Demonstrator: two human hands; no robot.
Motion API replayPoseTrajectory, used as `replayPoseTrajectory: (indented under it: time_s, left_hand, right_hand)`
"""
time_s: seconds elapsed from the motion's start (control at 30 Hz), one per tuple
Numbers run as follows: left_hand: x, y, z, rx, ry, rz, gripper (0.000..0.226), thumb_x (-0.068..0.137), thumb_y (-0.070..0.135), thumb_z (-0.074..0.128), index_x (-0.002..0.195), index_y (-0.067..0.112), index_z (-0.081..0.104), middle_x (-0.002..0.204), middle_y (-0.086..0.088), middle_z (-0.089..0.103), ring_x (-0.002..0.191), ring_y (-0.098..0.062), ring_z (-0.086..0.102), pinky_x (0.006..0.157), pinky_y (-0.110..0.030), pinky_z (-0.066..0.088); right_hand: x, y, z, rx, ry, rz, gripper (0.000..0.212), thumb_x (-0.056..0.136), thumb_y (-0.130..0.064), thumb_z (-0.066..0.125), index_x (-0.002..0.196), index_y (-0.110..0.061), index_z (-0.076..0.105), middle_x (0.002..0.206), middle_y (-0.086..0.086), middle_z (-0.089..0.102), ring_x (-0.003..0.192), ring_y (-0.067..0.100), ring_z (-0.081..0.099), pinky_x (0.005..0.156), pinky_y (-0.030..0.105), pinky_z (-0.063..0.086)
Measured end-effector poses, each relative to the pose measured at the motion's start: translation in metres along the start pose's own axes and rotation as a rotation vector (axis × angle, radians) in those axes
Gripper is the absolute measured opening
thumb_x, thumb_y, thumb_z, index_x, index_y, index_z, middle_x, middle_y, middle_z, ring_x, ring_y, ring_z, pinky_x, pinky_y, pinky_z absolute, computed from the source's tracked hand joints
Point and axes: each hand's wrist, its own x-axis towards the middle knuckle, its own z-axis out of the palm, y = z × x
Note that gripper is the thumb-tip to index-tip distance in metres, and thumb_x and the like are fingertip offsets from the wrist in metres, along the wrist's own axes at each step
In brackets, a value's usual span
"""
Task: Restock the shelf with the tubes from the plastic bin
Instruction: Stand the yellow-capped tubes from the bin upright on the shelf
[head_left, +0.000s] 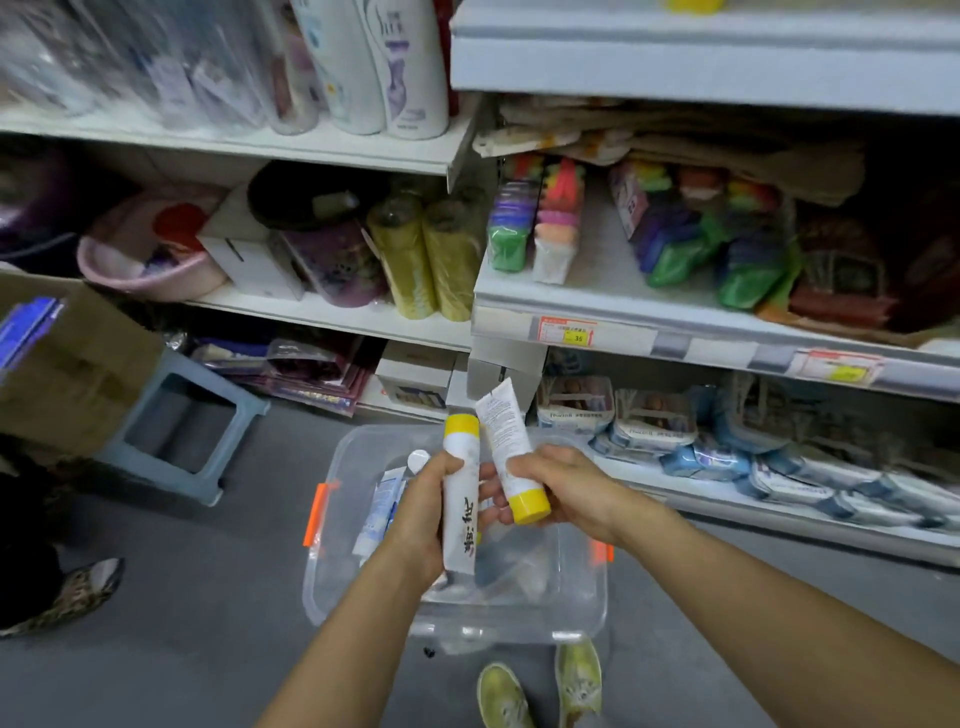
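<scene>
Two white tubes with yellow caps are held above the clear plastic bin (577, 590), one per hand: the left hand (418, 517) wraps the cap-up tube (460, 501), the right hand (569, 483) grips the cap-down tube (508, 449), probably to sort them before shelving. A blue-and-white tube (382, 512) lies in the bin, which sits on the grey floor (208, 623) before a white store shelf (649, 325), near a blue stool (182, 431).

Leaving middle shelf (605, 260) bare between sponge packs (558, 223) and green bags (748, 267); crowding bottom shelf (727, 512) with blue packets (696, 460).
</scene>
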Motion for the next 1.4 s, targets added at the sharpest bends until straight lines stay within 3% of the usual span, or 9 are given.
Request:
replayPoseTrajectory:
  time_s: [0.13, 0.33, 0.5, 0.7, 0.77, 0.9, 1.0, 1.17, 1.4]
  left_hand:
    - [-0.023, 0.023, 0.027, 0.069, 0.014, 0.175, 0.030, 0.090, 0.024, 0.062, 0.112, 0.003, 0.061, 0.092, -0.016, 0.071, 0.069, -0.024, 0.070, 0.055, -0.031, 0.054]
    - [-0.052, 0.048, 0.060, 0.026, -0.032, 0.301, 0.033, 0.086, 0.011, 0.066, 0.118, 0.006, 0.061, 0.103, -0.020, 0.071, 0.083, -0.030, 0.071, 0.069, -0.040, 0.059]
    - [-0.072, 0.069, 0.089, 0.130, -0.085, 0.375, 0.022, 0.086, 0.002, 0.063, 0.109, 0.005, 0.062, 0.089, -0.016, 0.072, 0.070, -0.025, 0.070, 0.057, -0.033, 0.057]
    - [-0.092, 0.087, 0.130, 0.220, -0.163, 0.433, 0.029, 0.086, 0.002, 0.064, 0.113, 0.006, 0.060, 0.097, -0.019, 0.072, 0.077, -0.029, 0.071, 0.061, -0.037, 0.059]
    - [-0.096, 0.094, 0.149, 0.205, -0.175, 0.460, 0.024, 0.088, 0.008, 0.064, 0.112, 0.011, 0.060, 0.098, -0.016, 0.072, 0.076, -0.028, 0.071, 0.064, -0.037, 0.059]
    - [-0.099, 0.113, 0.194, 0.188, -0.118, 0.511, 0.028, 0.095, 0.028, 0.056, 0.111, 0.006, 0.055, 0.077, -0.010, 0.062, 0.058, -0.020, 0.057, 0.053, -0.031, 0.049]
    - [-0.101, 0.124, 0.223, 0.082, -0.122, 0.475, 0.034, 0.097, 0.033, 0.045, 0.103, 0.002, 0.056, 0.076, -0.010, 0.057, 0.064, -0.021, 0.053, 0.060, -0.034, 0.048]
    - [-0.099, 0.138, 0.256, 0.036, -0.141, 0.526, 0.033, 0.097, 0.027, 0.045, 0.113, 0.000, 0.055, 0.086, -0.014, 0.059, 0.073, -0.025, 0.056, 0.066, -0.040, 0.054]
    - [-0.096, 0.149, 0.285, 0.134, -0.155, 0.615, 0.029, 0.098, 0.022, 0.053, 0.121, 0.005, 0.050, 0.093, -0.014, 0.058, 0.075, -0.021, 0.060, 0.084, -0.048, 0.055]
  right_hand:
    - [-0.030, -0.028, 0.008, -0.247, 0.161, -0.177, 0.046, 0.072, -0.038, 0.080, 0.089, -0.018, 0.042, 0.085, 0.004, 0.057, 0.065, 0.015, 0.052, 0.053, 0.027, 0.043]
    - [-0.072, -0.064, 0.010, -0.658, 0.273, -0.396, 0.060, 0.058, -0.062, 0.073, 0.100, -0.027, 0.051, 0.092, -0.007, 0.063, 0.078, 0.013, 0.061, 0.069, 0.034, 0.050]
    - [-0.108, -0.090, -0.004, -0.414, 0.072, -0.423, 0.009, 0.091, -0.027, 0.059, 0.086, -0.021, 0.064, 0.076, -0.007, 0.061, 0.066, 0.006, 0.051, 0.057, 0.021, 0.037]
    - [-0.133, -0.124, -0.045, -0.478, 0.002, -0.361, 0.025, 0.074, -0.029, 0.073, 0.096, -0.016, 0.072, 0.095, 0.009, 0.072, 0.080, 0.013, 0.063, 0.073, 0.030, 0.049]
    - [-0.141, -0.136, -0.058, -0.442, 0.037, -0.403, 0.023, 0.076, -0.024, 0.076, 0.097, -0.017, 0.072, 0.097, 0.006, 0.074, 0.082, 0.012, 0.066, 0.075, 0.028, 0.051]
    - [-0.165, -0.170, -0.093, -0.407, 0.188, -0.557, 0.029, 0.082, -0.017, 0.075, 0.109, -0.021, 0.065, 0.088, -0.010, 0.069, 0.064, -0.008, 0.061, 0.054, 0.008, 0.043]
    - [-0.176, -0.198, -0.123, -0.346, 0.326, -0.694, 0.035, 0.076, -0.019, 0.080, 0.105, -0.029, 0.063, 0.095, -0.012, 0.070, 0.081, -0.002, 0.067, 0.063, 0.012, 0.048]
    - [-0.179, -0.256, -0.166, -0.313, 0.575, -0.801, 0.031, 0.079, -0.016, 0.077, 0.103, -0.012, 0.057, 0.081, -0.001, 0.063, 0.043, -0.005, 0.055, 0.037, 0.011, 0.037]
    - [-0.152, -0.314, -0.198, -0.511, 0.706, -0.816, 0.045, 0.082, -0.016, 0.072, 0.123, -0.009, 0.054, 0.113, 0.008, 0.065, 0.083, 0.018, 0.059, 0.055, 0.021, 0.044]
